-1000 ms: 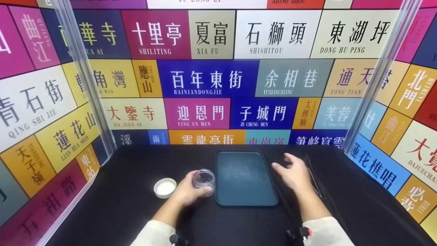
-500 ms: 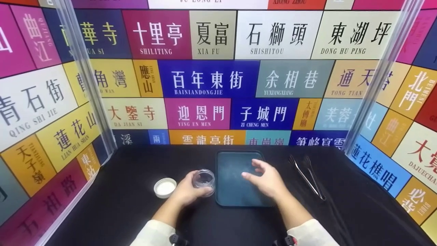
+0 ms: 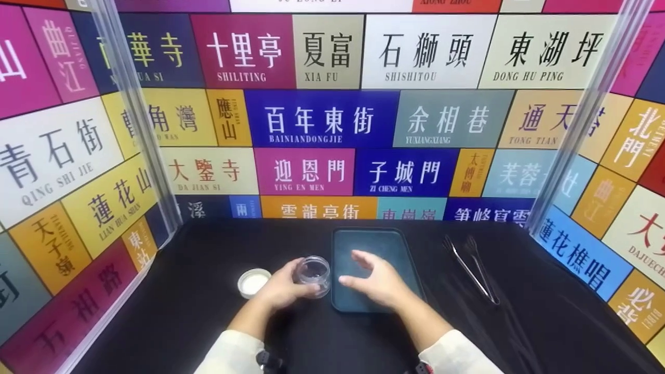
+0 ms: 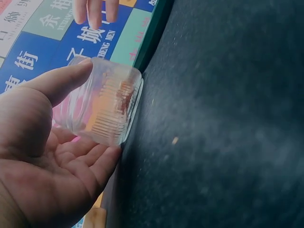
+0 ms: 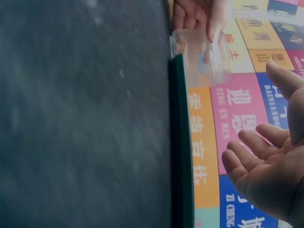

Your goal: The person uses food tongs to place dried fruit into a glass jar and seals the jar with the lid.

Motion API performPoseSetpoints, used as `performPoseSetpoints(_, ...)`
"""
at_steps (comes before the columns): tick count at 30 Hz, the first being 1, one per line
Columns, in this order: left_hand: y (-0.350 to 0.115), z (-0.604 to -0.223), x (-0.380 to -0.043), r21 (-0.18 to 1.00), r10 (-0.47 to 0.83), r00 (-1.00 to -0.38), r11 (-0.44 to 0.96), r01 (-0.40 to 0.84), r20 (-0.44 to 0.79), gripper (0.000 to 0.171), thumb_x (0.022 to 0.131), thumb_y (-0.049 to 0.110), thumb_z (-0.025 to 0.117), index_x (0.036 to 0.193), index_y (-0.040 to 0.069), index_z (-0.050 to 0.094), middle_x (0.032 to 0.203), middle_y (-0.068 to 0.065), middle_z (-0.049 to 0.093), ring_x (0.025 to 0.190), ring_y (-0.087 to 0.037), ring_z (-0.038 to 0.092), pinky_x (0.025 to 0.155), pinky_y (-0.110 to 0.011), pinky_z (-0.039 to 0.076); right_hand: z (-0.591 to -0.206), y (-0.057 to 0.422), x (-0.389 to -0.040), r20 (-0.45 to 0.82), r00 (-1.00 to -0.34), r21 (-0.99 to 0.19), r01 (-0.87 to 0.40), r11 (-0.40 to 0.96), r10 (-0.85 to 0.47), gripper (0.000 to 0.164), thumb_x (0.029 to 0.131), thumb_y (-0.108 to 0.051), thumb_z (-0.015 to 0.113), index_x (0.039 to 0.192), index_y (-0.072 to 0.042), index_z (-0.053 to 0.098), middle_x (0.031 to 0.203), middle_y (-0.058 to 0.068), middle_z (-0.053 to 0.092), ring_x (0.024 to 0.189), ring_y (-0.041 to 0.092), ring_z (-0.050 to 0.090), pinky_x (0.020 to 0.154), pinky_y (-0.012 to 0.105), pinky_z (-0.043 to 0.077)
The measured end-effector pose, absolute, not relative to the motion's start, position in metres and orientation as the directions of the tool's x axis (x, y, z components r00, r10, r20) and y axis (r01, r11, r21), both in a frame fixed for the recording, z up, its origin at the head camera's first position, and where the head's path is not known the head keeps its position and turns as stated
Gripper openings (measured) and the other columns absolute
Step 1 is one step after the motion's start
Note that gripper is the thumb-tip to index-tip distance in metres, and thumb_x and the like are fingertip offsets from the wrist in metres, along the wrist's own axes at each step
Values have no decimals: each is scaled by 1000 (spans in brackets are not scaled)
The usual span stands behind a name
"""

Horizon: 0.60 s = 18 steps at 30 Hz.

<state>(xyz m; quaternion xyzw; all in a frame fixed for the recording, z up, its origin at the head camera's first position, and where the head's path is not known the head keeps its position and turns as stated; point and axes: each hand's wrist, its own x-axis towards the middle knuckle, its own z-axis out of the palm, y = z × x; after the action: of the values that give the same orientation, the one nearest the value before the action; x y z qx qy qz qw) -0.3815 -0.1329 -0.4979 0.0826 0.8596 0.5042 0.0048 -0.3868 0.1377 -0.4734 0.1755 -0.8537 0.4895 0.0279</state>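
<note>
My left hand (image 3: 283, 285) grips a clear, ribbed plastic jar (image 3: 314, 275), its thumb on one side and fingers on the other. The jar is uncapped and stands by the left edge of a dark teal tray (image 3: 349, 241). Through its wall in the left wrist view, something small and reddish-brown shows near the bottom of the jar (image 4: 111, 102); what it is stays unclear. Over the tray, just right of the jar, my right hand (image 3: 376, 283) has its thumb and fingers spread apart with nothing between them. A round white lid (image 3: 254, 282) lies left of my left hand.
Metal tongs (image 3: 477, 278) lie to the right of the tray on the black cloth (image 3: 322, 343). Panels with large printed characters (image 3: 322, 119) form the back and sides, with clear corner posts (image 3: 576, 114) left and right.
My right hand has moved left from beside the tongs, across the tray, toward the jar. The tongs now show fully. My left hand keeps its hold on the jar.
</note>
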Motion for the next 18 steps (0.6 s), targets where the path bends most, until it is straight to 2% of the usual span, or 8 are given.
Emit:
performPoseSetpoints(9, -142, -496, -383, 888, 203, -977, 436, 149, 64, 94, 86, 27, 90, 161, 1, 41, 157, -23, 56, 144, -41, 56, 127, -63, 36, -479, 113, -394, 176, -910, -818, -347, 459, -375, 88, 89, -45, 87, 158, -5, 49, 158, 17, 58, 147, 42, 55, 120, 57, 49)
performPoseSetpoints(18, -149, -496, -385, 910, 267, -962, 381, 164, 61, 94, 88, 32, 89, 161, -1, 41, 159, -25, 55, 148, -42, 53, 127, -61, 38, -484, 95, -404, 176, -888, -818, -372, 440, -425, 91, 88, -40, 89, 158, -1, 47, 156, 21, 59, 144, 41, 58, 121, 56, 48)
